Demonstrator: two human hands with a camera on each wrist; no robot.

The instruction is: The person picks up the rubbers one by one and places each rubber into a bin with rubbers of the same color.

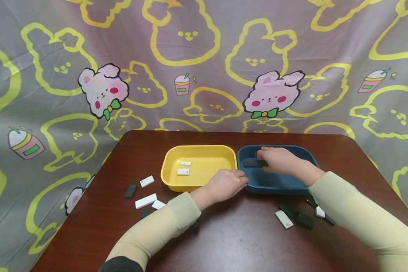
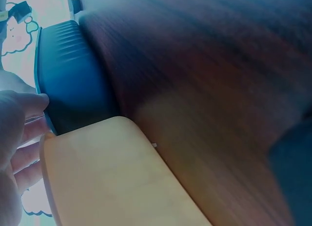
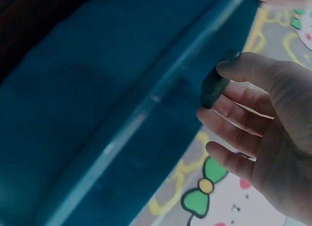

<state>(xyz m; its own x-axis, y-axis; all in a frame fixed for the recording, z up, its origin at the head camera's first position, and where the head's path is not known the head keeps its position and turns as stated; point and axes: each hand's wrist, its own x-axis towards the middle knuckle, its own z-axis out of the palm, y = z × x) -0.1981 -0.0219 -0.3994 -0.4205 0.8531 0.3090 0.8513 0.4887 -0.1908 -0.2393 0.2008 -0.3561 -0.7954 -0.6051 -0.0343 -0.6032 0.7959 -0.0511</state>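
My right hand (image 1: 281, 161) is over the blue tray (image 1: 275, 190), pinching a small dark rectangular block (image 3: 214, 85) between thumb and fingers. Another dark block (image 1: 249, 163) lies inside that tray, left of the fingertips. At the corner where the two trays meet, my left hand (image 1: 225, 185) grips the blue tray's rim. The left wrist view has the thumb on the near side of the rim and the fingers behind it. Beside it, the yellow tray (image 1: 165, 170) contains two white blocks (image 1: 183, 172).
On the table's left lie white blocks (image 1: 146, 201) and a dark one (image 1: 130, 190), some partly behind the left sleeve. At front right, a white block (image 1: 283, 219) and several dark pieces (image 1: 304, 220) lie near the right forearm. A patterned curtain (image 1: 204, 75) hangs behind the table.
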